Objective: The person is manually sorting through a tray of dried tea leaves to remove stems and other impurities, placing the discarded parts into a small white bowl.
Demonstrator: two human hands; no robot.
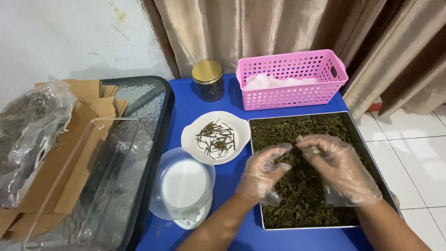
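Both my gloved hands over the tray [367, 153] of dried leaves [306, 186], left hand [262, 174] pinching leaves, right hand [341, 169] curled, fingertips meeting the left's.

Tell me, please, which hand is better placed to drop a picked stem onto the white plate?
Left hand, probably: it works at the tray's left edge, right beside the white plate; the right hand sits farther over.
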